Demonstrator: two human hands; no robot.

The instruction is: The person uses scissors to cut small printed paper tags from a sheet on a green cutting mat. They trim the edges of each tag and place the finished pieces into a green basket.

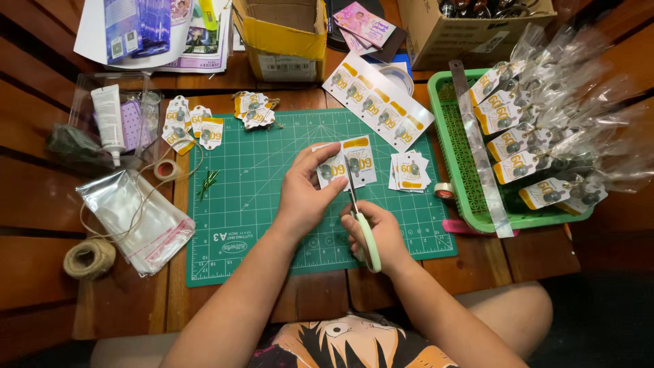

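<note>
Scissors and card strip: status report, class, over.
Left hand holds printed card strip. Right hand works green-handled scissors, blades into the strip. Cut cards stacked alongside on cutting mat; nothing obstructing.

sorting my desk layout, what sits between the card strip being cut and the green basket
In the head view, a small stack of cut cards lies on the green cutting mat, between the card strip and the green basket.

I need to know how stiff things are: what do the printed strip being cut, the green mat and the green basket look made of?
Printed strip: seems thin glossy card, held flat by the left hand while the scissors in the right hand cut it.
Green mat: likely matte rubbery plastic, with a printed grid.
Green basket: looks like rigid moulded plastic with perforated walls.
</note>
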